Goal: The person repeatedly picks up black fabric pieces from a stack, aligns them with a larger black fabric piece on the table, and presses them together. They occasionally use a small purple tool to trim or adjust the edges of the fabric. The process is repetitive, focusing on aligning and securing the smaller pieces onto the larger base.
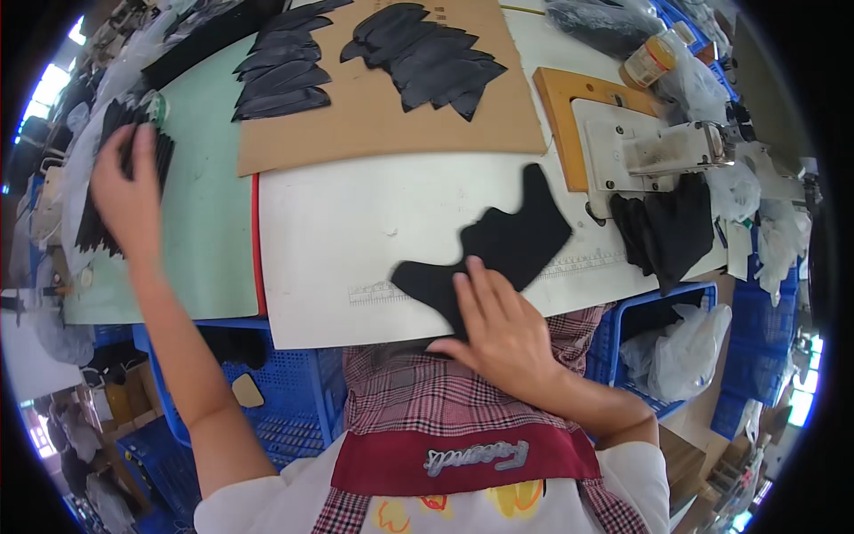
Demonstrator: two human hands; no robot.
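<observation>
On the white tabletop lies a black, curved-edge fabric piece (525,236). The stretched fingers of my right hand (505,334) rest on its near part, and the thumb sits apart by the table's front edge. A dark strip shows at that edge beside the thumb, partly blurred. Far to the left, my left hand (126,196) is over a stack of narrow black pieces (98,222) on the green surface. Its thumb and forefinger are spread, with black material between them; the other fingers are partly hidden.
Brown cardboard (391,147) at the back bears overlapping dark pieces (436,58). At the right stands a sewing machine (658,151) with black fabric (667,231) hanging beside it. A yellow-labelled jar (648,62) is behind. Blue crates (294,392) sit below the table's front edge.
</observation>
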